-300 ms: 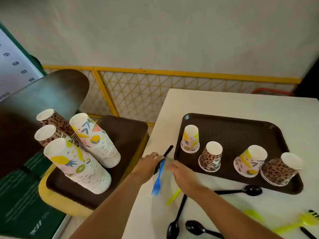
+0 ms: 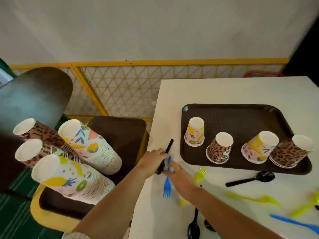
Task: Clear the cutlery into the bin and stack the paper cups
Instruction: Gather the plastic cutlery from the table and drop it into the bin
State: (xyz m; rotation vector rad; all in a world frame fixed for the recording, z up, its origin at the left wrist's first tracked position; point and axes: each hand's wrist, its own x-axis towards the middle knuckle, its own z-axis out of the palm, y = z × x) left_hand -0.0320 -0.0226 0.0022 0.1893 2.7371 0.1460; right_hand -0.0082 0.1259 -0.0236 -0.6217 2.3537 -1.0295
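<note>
My left hand (image 2: 152, 161) is closed around a black spoon (image 2: 169, 145) at the white table's (image 2: 224, 90) left edge. A blue fork (image 2: 166, 187) hangs tines down beside it, its handle top by my left fingers, and my right hand (image 2: 178, 173) pinches that handle. Several paper cups stand upside down on the brown tray (image 2: 241, 114): a fruit-print cup (image 2: 194, 133), a leopard cup (image 2: 219, 149), another fruit-print cup (image 2: 259, 149) and a leaning leopard cup (image 2: 291, 152).
Tall cup stacks (image 2: 89, 147) lean on a second brown tray (image 2: 124, 135) left of the table. Loose on the table lie a yellow fork (image 2: 200, 174), a black spoon (image 2: 250, 180), yellow cutlery (image 2: 255, 198), a blue piece (image 2: 296, 223) and black spoons (image 2: 194, 226). A dark rounded panel (image 2: 34, 97) rises at far left.
My right fingers, spread beside the blue fork before, have now closed on its handle. The view has shifted left and tilted.
</note>
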